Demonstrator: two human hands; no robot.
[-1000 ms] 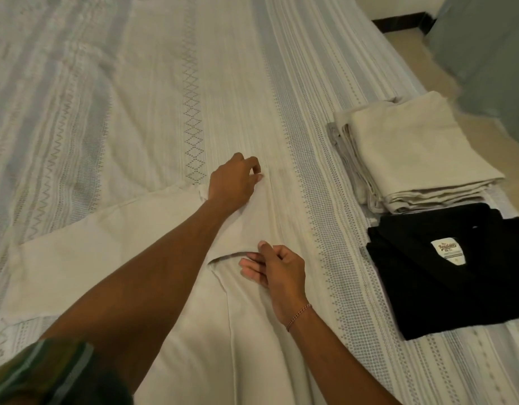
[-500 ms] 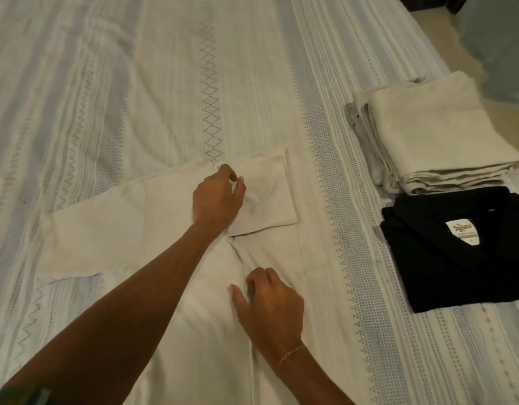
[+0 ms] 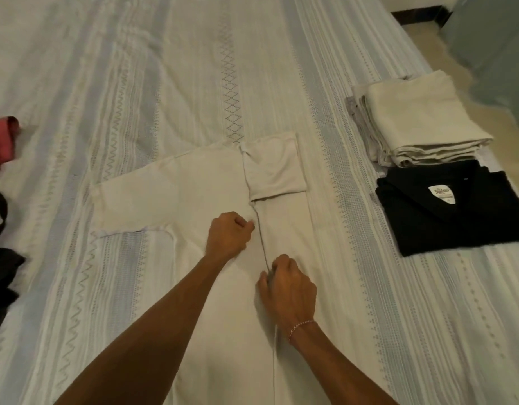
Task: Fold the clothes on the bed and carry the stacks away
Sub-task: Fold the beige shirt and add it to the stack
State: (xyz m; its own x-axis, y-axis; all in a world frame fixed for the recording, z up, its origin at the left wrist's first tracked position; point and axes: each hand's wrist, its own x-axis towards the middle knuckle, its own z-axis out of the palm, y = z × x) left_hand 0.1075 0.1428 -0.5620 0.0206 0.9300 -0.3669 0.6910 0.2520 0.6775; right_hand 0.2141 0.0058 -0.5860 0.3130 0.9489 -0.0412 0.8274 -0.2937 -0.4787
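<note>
A cream shirt (image 3: 176, 197) lies flat on the striped bedspread (image 3: 135, 68). Its right side and sleeve are folded over onto the body, and its left sleeve is spread out to the left. My left hand (image 3: 227, 236) rests on the shirt's middle with curled fingers, pinching the folded edge. My right hand (image 3: 286, 290) pinches the same edge lower down. To the right sit a stack of folded cream clothes (image 3: 419, 118) and, nearer me, a folded black shirt (image 3: 454, 211) with a white label.
Unfolded clothes lie at the bed's left edge: a pink piece (image 3: 1, 141) and dark pieces (image 3: 1, 276). Beyond the bed's right edge are the floor (image 3: 422, 33) and a grey-green cloth (image 3: 495, 54).
Both hands moved down the shirt toward me, from the folded sleeve to the folded edge along the body. The camera has tilted, bringing the left-side clothes into view.
</note>
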